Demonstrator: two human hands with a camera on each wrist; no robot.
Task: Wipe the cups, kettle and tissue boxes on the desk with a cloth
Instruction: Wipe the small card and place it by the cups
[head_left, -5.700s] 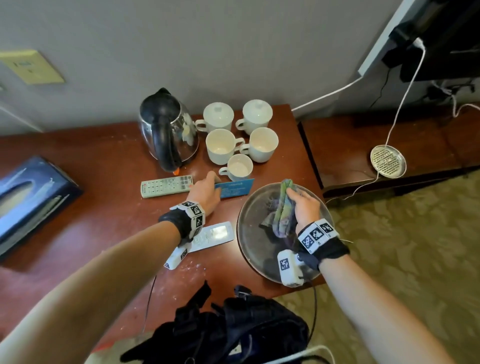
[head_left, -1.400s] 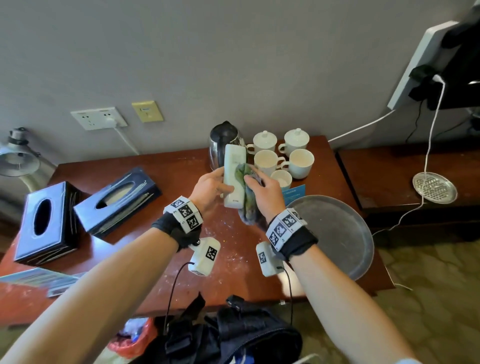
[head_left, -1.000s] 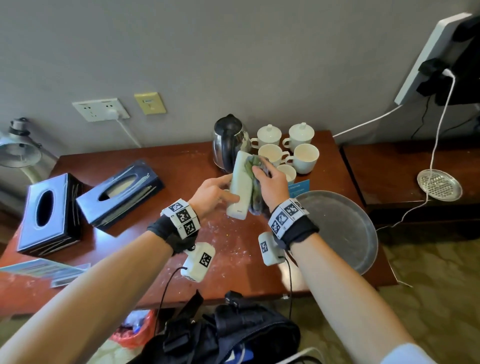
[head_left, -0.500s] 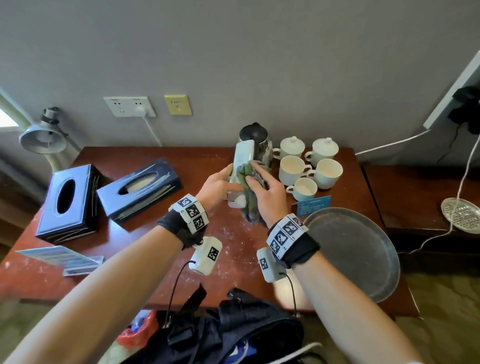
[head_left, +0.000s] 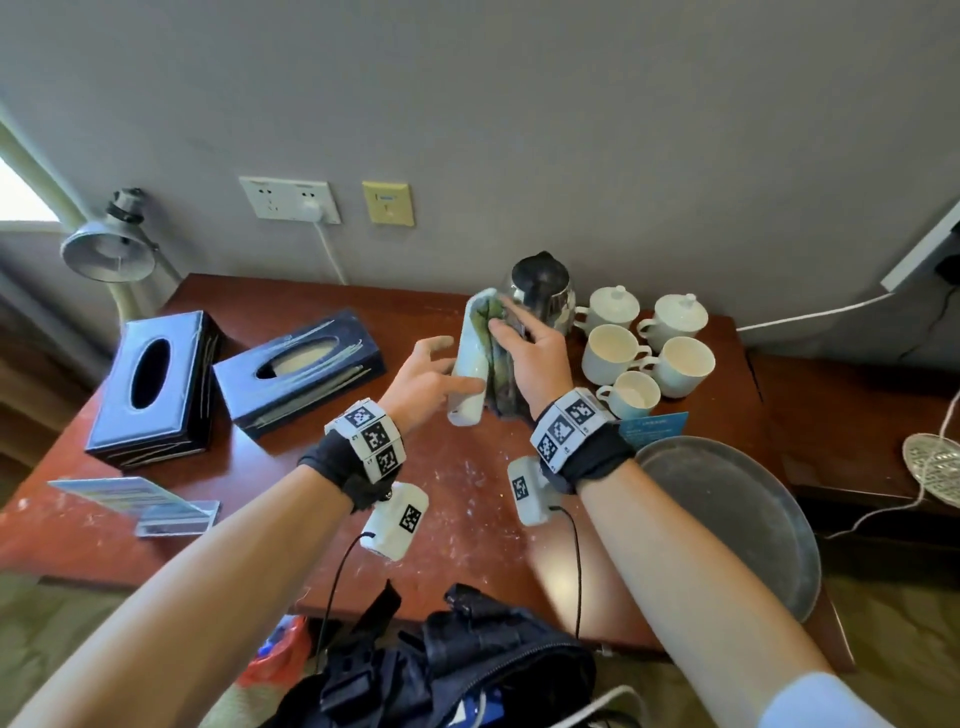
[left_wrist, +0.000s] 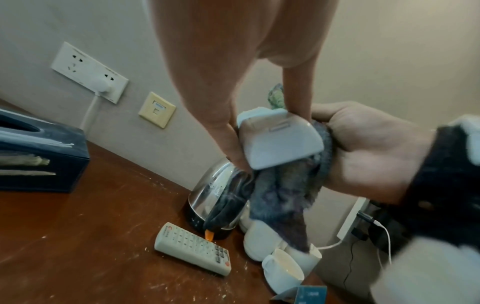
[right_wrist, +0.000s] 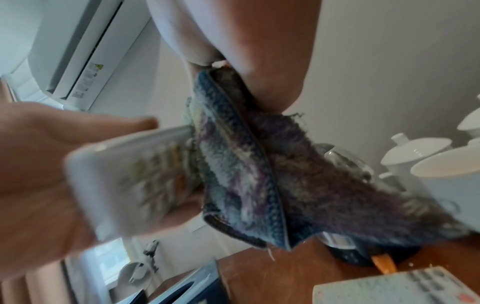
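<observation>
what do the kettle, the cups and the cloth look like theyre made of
Kettle: polished metal by its mirror-like reflections, with a dark, probably plastic, lid and handle. Cups: glossy white glazed ceramic, likely porcelain. Cloth: soft looped terry or microfibre in blue and purple, fraying at the edges.

The cloth (right_wrist: 241, 176) looked like rough, fuzzy terry with frayed edges. The remote (left_wrist: 280, 144) it pressed against was smooth white plastic. The kettle (head_left: 543, 291) had a shiny, mirror-like metal body. The cups (head_left: 613, 353) were glossy white ceramic. The desk (head_left: 457, 483) was polished reddish wood, scuffed and speckled. The round tray (head_left: 737, 519) was dull grey metal.
</observation>
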